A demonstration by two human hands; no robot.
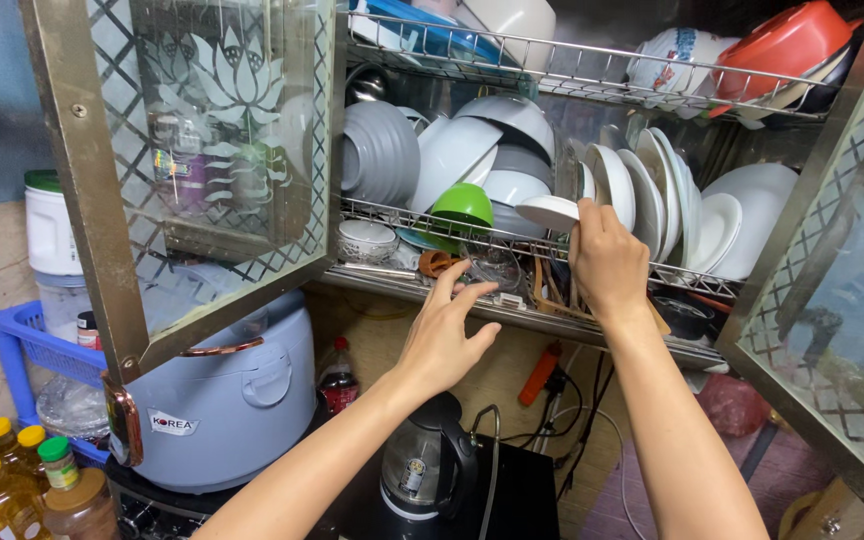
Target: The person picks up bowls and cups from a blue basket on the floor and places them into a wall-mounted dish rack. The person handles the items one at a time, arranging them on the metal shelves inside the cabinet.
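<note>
Home kitchen, dish rack [512, 235] of bowls and plates, rice cooker [227, 400], kettle [422, 470]

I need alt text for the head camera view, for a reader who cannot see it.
A person's right hand holds a small white dish at the wire rack of an open dish cabinet, while the left hand touches the rack's lower rail. White plates, bowls and a green bowl fill the rack.

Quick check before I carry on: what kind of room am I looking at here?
Most likely a home kitchen: a wire dish rack of bowls and plates in a glass-door cabinet, with a rice cooker and electric kettle below.
</note>
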